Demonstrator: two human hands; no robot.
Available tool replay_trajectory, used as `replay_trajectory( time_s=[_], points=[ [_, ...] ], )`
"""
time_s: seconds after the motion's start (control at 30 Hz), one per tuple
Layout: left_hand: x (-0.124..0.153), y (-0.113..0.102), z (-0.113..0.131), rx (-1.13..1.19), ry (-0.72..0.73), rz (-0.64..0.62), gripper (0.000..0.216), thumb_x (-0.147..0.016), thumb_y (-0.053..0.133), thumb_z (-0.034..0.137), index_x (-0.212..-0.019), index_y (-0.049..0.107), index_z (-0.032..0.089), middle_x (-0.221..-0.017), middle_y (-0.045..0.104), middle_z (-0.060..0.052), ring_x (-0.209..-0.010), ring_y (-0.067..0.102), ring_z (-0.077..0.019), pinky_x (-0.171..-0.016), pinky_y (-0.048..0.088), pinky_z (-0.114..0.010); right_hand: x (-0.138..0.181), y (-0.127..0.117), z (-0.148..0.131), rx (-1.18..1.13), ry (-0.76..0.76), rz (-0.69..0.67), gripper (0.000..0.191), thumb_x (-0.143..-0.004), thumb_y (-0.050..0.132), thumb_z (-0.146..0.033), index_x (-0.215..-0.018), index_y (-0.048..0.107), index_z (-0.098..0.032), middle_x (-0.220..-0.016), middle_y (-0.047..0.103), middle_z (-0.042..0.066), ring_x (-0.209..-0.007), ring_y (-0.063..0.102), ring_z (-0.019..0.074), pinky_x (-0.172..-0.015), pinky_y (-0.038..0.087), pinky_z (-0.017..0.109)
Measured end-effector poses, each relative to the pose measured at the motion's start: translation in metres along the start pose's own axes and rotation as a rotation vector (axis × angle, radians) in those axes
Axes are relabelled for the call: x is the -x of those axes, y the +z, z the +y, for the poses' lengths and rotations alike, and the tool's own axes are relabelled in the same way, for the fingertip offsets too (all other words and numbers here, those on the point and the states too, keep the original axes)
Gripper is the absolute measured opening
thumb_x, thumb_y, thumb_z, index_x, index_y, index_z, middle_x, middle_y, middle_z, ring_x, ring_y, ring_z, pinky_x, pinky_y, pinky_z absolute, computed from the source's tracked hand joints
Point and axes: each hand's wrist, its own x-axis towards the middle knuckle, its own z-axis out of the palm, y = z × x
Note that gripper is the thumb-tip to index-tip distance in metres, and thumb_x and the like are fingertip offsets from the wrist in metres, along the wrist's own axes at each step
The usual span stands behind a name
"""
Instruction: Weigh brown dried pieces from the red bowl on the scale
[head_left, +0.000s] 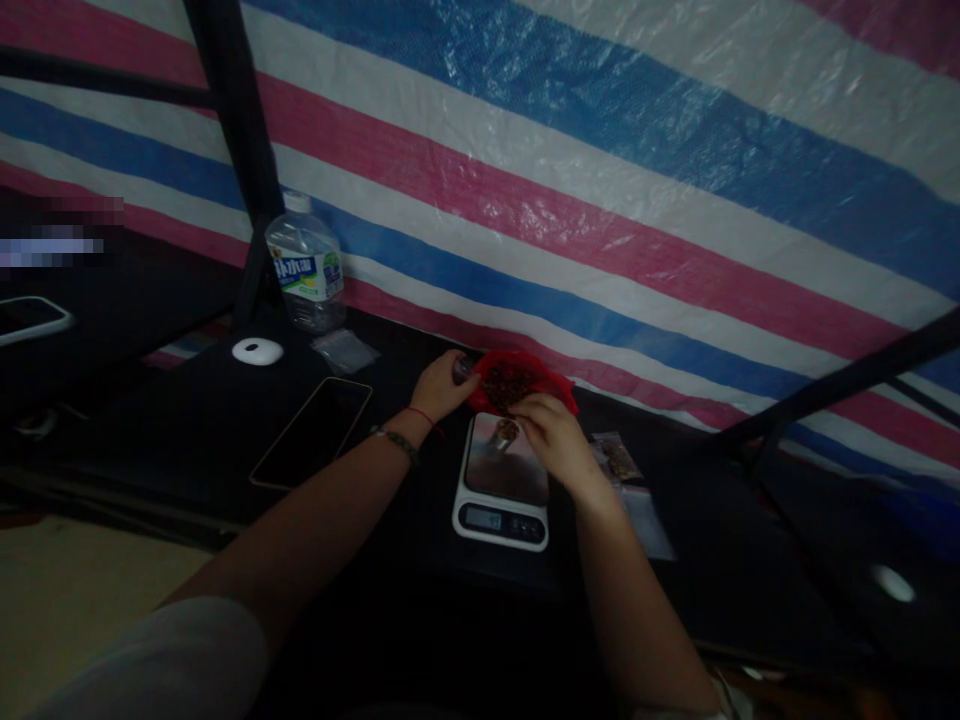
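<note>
A white kitchen scale (501,538) with a metal top and a lit display stands in front of me. On its plate is a small metal cup (506,433) filled with brown bits. Behind the scale lies an open red plastic bag (559,382) holding dark brown pieces. My left hand (444,385) is at the bag's left side, its fingers closed round a small dark round thing (462,369). Close above the cup and the bag's front edge is my right hand (553,437), with fingertips pinched together. Whatever those fingertips hold is too small to make out.
A phone (313,432), a white oval device (257,351), a clear plastic bag (345,350) and a large clear bottle (306,270) stand or lie to the left. Small zip bags (649,525) lie right of the scale. Striped sheeting (525,190) rises behind the dark table.
</note>
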Motion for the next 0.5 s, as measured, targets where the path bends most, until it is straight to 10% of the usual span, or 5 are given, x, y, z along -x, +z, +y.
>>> replay_trajectory(
  time_s=[0.5],
  points=[
    [0.002,0.001,0.0,0.021,-0.036,-0.053,0.056,-0.073,0.066,0.045,-0.119,0.055,0.016,-0.114,0.064,-0.01,-0.101,0.062,-0.024,-0.091,0.048,-0.036,0.013,0.016,0.02,-0.133,0.127,0.268,0.02,-0.081,0.053,-0.013,-0.091,0.069,-0.021,-0.095,0.068,0.006,-0.092,0.064,0.0186,-0.078,0.053,0.032]
  ],
)
